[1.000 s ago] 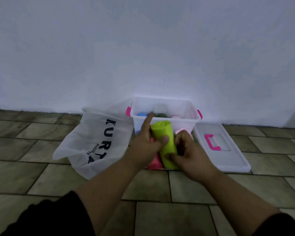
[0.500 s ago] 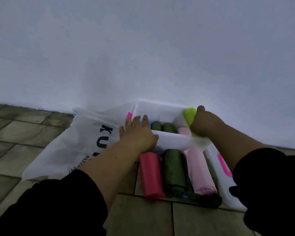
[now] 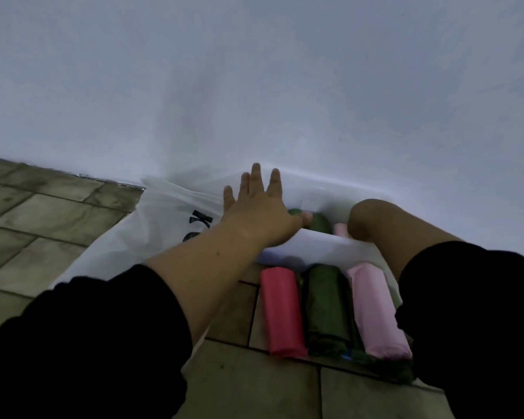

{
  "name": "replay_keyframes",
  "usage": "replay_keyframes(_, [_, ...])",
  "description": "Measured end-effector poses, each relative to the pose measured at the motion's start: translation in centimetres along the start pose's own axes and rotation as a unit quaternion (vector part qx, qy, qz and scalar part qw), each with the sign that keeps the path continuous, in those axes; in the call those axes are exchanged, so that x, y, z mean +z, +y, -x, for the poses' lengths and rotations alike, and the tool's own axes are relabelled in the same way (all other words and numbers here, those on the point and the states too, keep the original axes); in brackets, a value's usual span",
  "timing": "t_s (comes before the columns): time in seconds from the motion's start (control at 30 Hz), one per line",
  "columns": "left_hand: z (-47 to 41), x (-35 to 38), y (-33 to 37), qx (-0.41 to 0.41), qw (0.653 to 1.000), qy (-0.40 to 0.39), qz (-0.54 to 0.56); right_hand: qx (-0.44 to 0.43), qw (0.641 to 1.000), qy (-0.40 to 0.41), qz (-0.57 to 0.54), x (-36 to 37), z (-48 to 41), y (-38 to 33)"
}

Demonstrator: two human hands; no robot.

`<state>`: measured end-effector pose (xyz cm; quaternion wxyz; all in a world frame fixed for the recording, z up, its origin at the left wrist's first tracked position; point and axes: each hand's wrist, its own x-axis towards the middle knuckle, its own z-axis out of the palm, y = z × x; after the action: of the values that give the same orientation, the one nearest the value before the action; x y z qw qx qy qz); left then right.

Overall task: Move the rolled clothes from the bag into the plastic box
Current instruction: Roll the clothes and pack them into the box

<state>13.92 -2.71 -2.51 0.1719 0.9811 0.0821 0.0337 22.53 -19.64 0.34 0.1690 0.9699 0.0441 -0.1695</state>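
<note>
Head view, looking down along both forearms toward the wall (image 3: 254, 71).

Shows the plastic box (image 3: 315, 247), translucent white, standing on the tiled floor (image 3: 43, 213) at the foot of the wall, at the far middle of the scene. Shows just inside it the ends of a green roll (image 3: 319, 223) and a pale pink roll (image 3: 340, 228), side by side. Cannot make out the rest of the box's inside.

Finds three more rolled clothes on the floor just on the near side of the box, lying parallel with their long axes running near to far. From left to right: red roll (image 3: 282, 309), dark green roll (image 3: 327, 306), light pink roll (image 3: 375, 309). Each touches or nearly touches the next, far ends close to the box's near wall.

Places the white bag (image 3: 164, 228), with black lettering, slumped on the floor left of the box and right up against it.

Left hand (image 3: 260, 207): stretched out flat over the box's near left corner and the bag's edge, fingers straight and spread wide, thumb pointing right toward the green roll, holding nothing. Cannot tell whether the palm rests on the rim.

Right hand (image 3: 363, 220): bent down at the wrist into the right part of the box, fingers hidden behind the near wall. Cannot tell whether curled or holding anything.

Black sleeves (image 3: 88, 343) cover both upper forearms at the near edge.
</note>
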Motion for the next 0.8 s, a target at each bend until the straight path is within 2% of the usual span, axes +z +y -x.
replay_keyframes(0.1, [-0.8,-0.3,0.2,-0.002,0.998,-0.069,0.01,0.006,0.999,-0.02,-0.031,0.2,0.0,0.7])
replay_keyframes(0.17, [-0.9,-0.4,0.1,0.002,0.996,-0.089,0.018,0.017,0.998,-0.035,-0.042,0.3,0.1,0.8])
replay_keyframes(0.23, [-0.8,-0.7,0.0,0.003,0.995,-0.097,0.016,0.02,0.998,-0.04,-0.032,0.3,0.0,0.5])
replay_keyframes(0.37, [-0.6,-0.8,0.2,-0.001,0.994,-0.106,0.0,0.001,1.0,0.006,0.007,-0.4,0.2,-0.2])
replay_keyframes(0.47, [-0.6,-0.8,0.2,-0.005,0.994,-0.109,0.002,-0.031,0.999,-0.024,0.028,-0.3,0.5,-0.5])
replay_keyframes(0.8, [-0.5,-1.0,0.4,-0.01,0.993,-0.118,-0.005,-0.038,0.998,-0.032,-0.033,0.2,0.5,1.1])
